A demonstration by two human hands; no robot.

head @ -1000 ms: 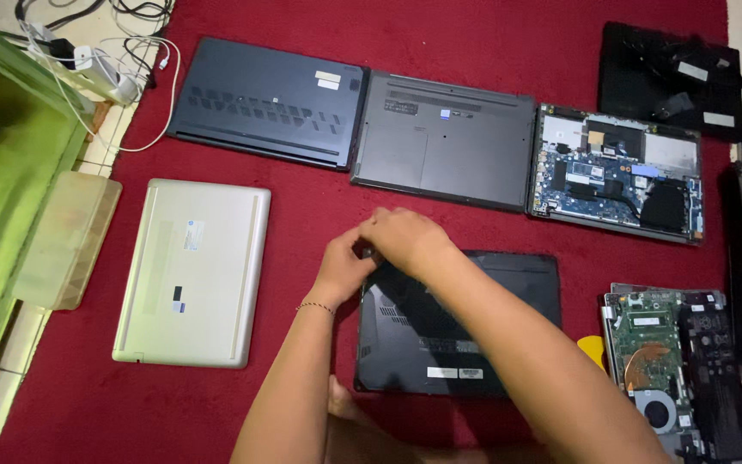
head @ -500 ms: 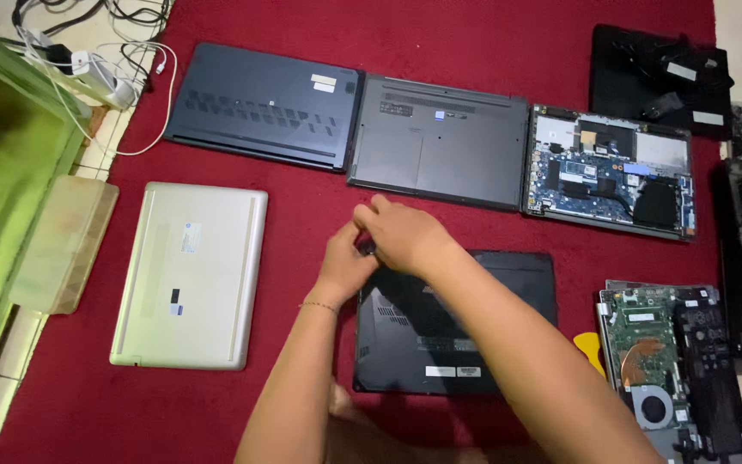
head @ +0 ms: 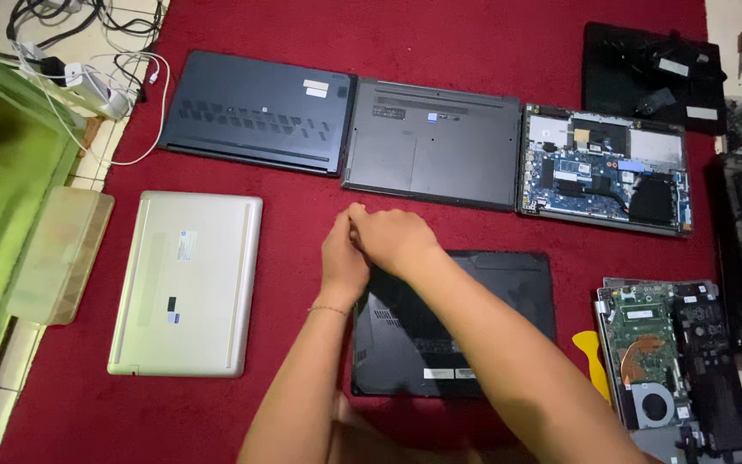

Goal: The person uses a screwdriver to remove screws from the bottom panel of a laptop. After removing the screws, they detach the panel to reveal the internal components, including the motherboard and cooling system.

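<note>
Fingers (head: pixel 355 216) of both hands bunched together at the upper left corner of the black laptop (head: pixel 474 326), curled narrow; whether anything small was pinched between them, impossible to tell from this angle. Left hand (head: pixel 342 258) resting at the laptop's left edge, a thin bracelet at the wrist. Right hand (head: pixel 392 241) crossed over from the right, knuckles up, touching the left at the fingertips. Black laptop lying upside down on the red carpet (head: pixel 302 404), straight in front of the body.

To its left, well apart, a silver laptop (head: pixel 186 283), also bottom up. Along the far row, side by side: a dark blue laptop (head: pixel 255 112), a grey laptop (head: pixel 431 142), and an opened laptop (head: pixel 603 167) with its circuit board bare. At the lower right, a second opened laptop (head: pixel 672 361) with fan and copper pipe showing, and a yellow plastic pry tool (head: pixel 590 348) just beside it. White cables (head: pixel 130 86) on the tiles at the upper left.
</note>
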